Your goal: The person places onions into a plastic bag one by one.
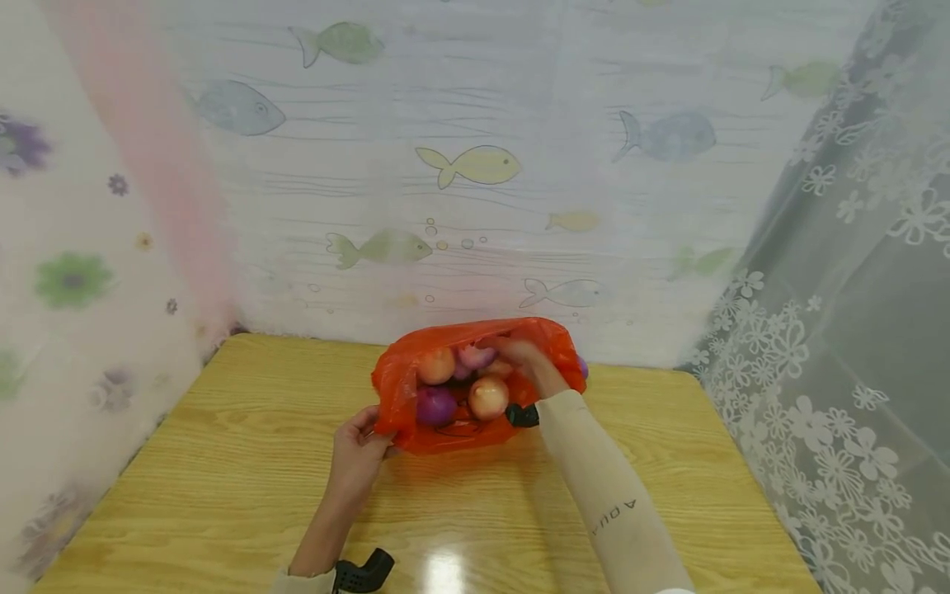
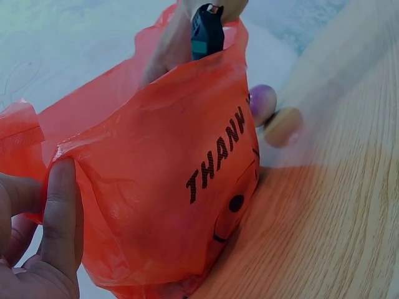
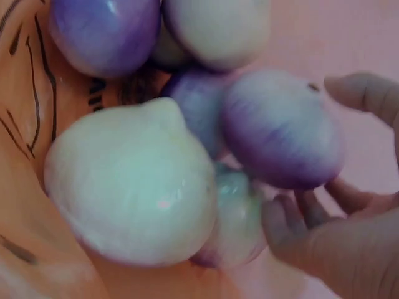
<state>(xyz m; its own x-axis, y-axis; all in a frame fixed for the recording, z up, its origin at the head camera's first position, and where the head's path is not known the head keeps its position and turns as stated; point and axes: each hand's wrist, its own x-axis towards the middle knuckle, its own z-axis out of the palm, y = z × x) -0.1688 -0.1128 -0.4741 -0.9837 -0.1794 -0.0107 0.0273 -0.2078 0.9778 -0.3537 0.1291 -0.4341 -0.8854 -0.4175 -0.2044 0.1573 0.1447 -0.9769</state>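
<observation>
A red plastic bag [image 1: 423, 441] printed with "THANK" lies with its mouth toward me, holding several round fruits. My left hand [image 1: 358, 454] pinches the bag's rim at its left end; the left wrist view shows the bag film [image 2: 156, 162] between thumb and fingers. My right hand [image 1: 523, 353] reaches inside the bag. In the right wrist view its thumb and fingers curl round a purple-and-white fruit [image 3: 280, 128]. Beside that fruit lies a large pale fruit [image 3: 131, 187] with a pointed tip. A dark purple fruit [image 1: 435, 405] and an orange-yellow fruit [image 1: 489, 398] sit near the bag's mouth.
The bag rests on a wooden table [image 1: 245, 462] near its back edge. Outside the bag, beyond its right side, are a purple fruit [image 2: 263, 103] and an orange-brown fruit [image 2: 283, 127]. Fish-patterned sheeting [image 1: 475, 206] hangs behind, and a lacy curtain [image 1: 839, 396] borders the right.
</observation>
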